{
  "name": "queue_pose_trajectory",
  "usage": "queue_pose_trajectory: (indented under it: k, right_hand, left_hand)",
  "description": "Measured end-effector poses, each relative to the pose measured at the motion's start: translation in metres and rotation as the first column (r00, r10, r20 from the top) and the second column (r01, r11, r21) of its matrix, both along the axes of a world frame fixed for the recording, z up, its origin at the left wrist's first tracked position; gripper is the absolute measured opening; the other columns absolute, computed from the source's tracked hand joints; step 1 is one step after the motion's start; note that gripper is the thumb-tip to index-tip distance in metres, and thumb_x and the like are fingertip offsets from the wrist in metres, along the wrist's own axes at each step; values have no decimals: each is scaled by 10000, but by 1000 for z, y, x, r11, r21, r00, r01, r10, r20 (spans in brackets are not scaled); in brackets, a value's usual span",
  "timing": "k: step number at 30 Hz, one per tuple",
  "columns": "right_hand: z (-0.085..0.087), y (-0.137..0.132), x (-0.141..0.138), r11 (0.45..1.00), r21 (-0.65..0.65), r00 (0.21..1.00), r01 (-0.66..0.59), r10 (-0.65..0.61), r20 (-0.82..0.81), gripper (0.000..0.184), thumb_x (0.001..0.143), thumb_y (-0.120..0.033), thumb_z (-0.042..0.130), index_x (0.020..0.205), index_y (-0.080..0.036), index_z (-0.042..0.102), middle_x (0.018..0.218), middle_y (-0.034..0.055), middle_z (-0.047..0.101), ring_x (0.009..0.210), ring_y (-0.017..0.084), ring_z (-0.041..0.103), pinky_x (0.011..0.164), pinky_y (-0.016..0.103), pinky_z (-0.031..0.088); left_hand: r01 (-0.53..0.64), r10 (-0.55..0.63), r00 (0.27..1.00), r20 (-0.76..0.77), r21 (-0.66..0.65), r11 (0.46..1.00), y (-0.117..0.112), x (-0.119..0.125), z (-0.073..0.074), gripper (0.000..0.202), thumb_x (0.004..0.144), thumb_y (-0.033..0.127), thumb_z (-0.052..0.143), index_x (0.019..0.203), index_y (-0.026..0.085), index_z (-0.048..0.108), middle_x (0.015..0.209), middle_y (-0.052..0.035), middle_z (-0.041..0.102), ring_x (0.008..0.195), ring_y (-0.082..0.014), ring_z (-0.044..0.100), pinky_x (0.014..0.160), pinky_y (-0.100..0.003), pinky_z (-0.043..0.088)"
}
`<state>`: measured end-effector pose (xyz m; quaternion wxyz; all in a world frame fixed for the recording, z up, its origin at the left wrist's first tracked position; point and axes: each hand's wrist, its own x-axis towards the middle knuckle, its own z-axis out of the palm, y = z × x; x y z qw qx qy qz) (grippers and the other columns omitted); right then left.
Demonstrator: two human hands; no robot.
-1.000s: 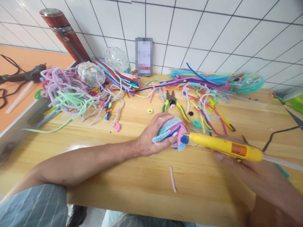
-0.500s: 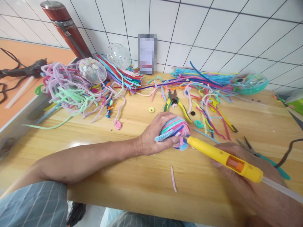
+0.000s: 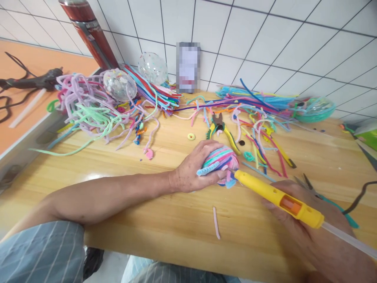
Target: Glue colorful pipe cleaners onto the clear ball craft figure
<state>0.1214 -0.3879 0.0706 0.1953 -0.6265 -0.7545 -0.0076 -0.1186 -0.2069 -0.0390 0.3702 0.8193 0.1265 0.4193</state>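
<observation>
My left hand (image 3: 196,167) is wrapped round a ball of coiled pipe cleaners (image 3: 223,157) in pink, blue, purple and mint. A pale blue braided strip lies across the ball's near left side. In my right hand (image 3: 306,220) is a yellow hot glue gun (image 3: 279,198), with a clear glue stick (image 3: 347,237) running out of its back end. The gun's metal tip points left and meets the ball's right side beside my left thumb; whether it touches cannot be made out. A short pink pipe cleaner piece (image 3: 216,223) lies on the wood in front.
Beyond the ball lie yellow-green pliers (image 3: 220,127), and teal-handled pliers (image 3: 335,206) lie behind my right hand. Pipe cleaner bundles (image 3: 259,98) and a lilac and mint tangle (image 3: 85,110) line the back. A phone (image 3: 188,67) leans on the tiled wall; a red-brown flask (image 3: 91,35) stands left.
The view has shifted slightly, so the scene sits a little further right. Both hands keep their hold, and the glue gun's tip stays at the ball's right side.
</observation>
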Motion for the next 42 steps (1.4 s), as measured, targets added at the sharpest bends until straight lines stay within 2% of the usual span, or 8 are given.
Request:
queue_pose_trajectory:
  k: [6, 13, 19, 27, 34, 38, 42]
  right_hand:
    - [-1, 1, 1, 1000, 0, 1000, -3, 3, -4, 103, 1122, -429, 546, 1118, -343, 602, 887, -46, 771, 696, 182, 780, 613, 272, 580]
    - [6, 7, -5, 999, 30, 997, -11, 9, 73, 165, 1140, -471, 498, 1093, -339, 586, 825, -37, 776, 619, 197, 775, 517, 270, 573]
    - [12, 12, -11, 998, 53, 999, -20, 18, 28, 183, 1129, -463, 518, 1035, -332, 605, 754, -54, 764, 564, 183, 760, 495, 252, 560]
    - [8, 7, -5, 999, 38, 999, 13, -14, 49, 236, 1134, -510, 511, 1041, -324, 621, 752, -48, 761, 561, 189, 755, 493, 266, 563]
    - [0, 0, 0, 999, -2, 999, 49, -49, 17, 182, 1112, -494, 555, 1075, -333, 631, 782, -43, 762, 608, 207, 766, 520, 285, 567]
    - [2, 2, -1, 998, -6, 998, 57, -57, -15, 215, 1104, -519, 563, 1040, -331, 646, 795, -17, 785, 604, 218, 772, 471, 284, 550]
    - [4, 4, -3, 998, -18, 998, 53, -54, -30, 235, 1110, -533, 562, 1029, -328, 643, 763, -35, 768, 563, 194, 748, 478, 270, 554]
  left_hand:
    - [4, -5, 999, 42, 24, 1000, 0, 1, 1, 671, 1041, 462, 746, 1610, 241, 468, 1486, -181, 632, 1433, -338, 611, 1222, -585, 539]
    - [2, -3, 999, 45, 19, 1000, 0, 2, -1, 684, 1028, 439, 759, 1616, 254, 463, 1491, -173, 635, 1435, -346, 612, 1227, -586, 533]
    - [8, -9, 998, 63, 19, 1000, 0, 2, 0, 680, 1026, 429, 764, 1617, 267, 470, 1475, -161, 649, 1425, -340, 619, 1215, -574, 541]
    - [7, -8, 997, 71, 16, 1000, 0, 3, 0, 671, 1027, 433, 764, 1608, 262, 477, 1471, -166, 649, 1418, -343, 623, 1218, -580, 538]
    - [6, -7, 998, 63, 18, 1000, 0, 3, 0, 688, 1029, 420, 768, 1625, 265, 462, 1481, -166, 641, 1423, -342, 622, 1211, -576, 548]
    - [11, -11, 999, 51, 10, 1000, 0, 2, 0, 705, 1026, 427, 770, 1633, 266, 451, 1491, -171, 637, 1433, -349, 617, 1217, -589, 541]
    - [12, -13, 999, 52, 17, 1000, 0, 1, 1, 682, 1034, 433, 762, 1623, 267, 460, 1478, -164, 645, 1425, -338, 622, 1210, -568, 551]
